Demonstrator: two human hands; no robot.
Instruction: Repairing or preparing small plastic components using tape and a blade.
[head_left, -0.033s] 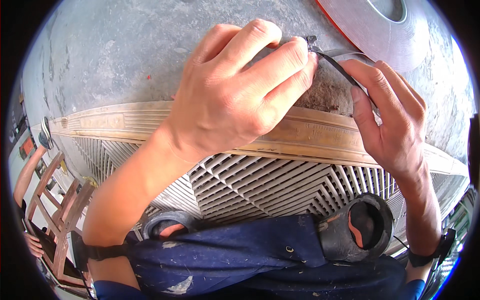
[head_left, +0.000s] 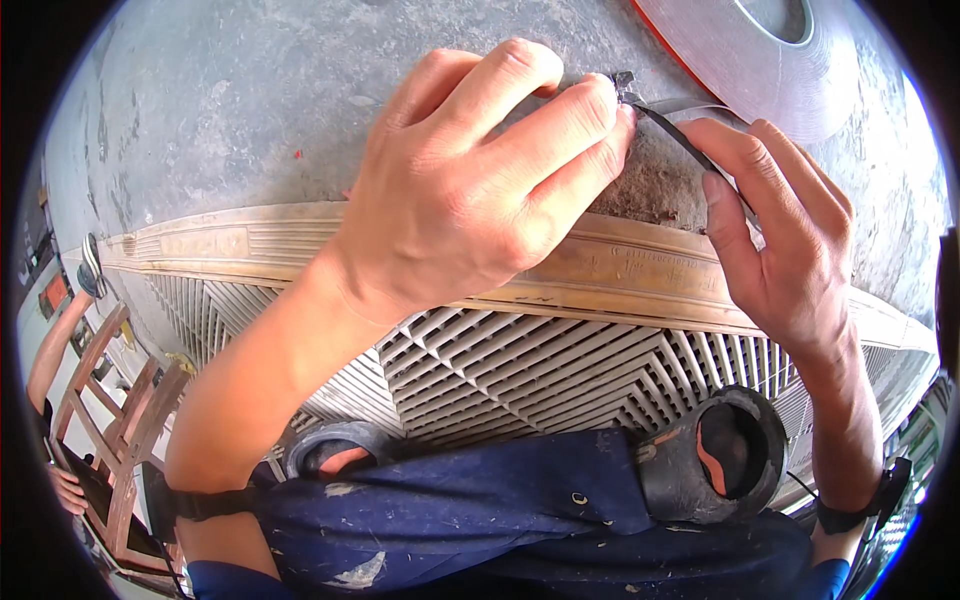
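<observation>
Both hands pinching a thin strip against a rough grey wall, above a slatted vent.

Nearest, dark blue paint-flecked trousers and two black rubber boot tops; beyond, a pale plastic slatted grille capped by a tan moulded frame edge with faint raised lettering. Further, left hand curled, fingertips pressed narrow on the crumpled end of a thin dark grey strip at the wall; right hand with thumb and forefinger closed on the same strip lower down, strip taut between them. Farthest, rough grey concrete wall and a large grey tape roll with a red edge at top right. Likely risks: strip slipping from the pinch, tearing under tension, or sticking poorly on crumbly, dusty concrete. At far left, a small orange rectangular label, too small to read, above a wooden ladder.
</observation>
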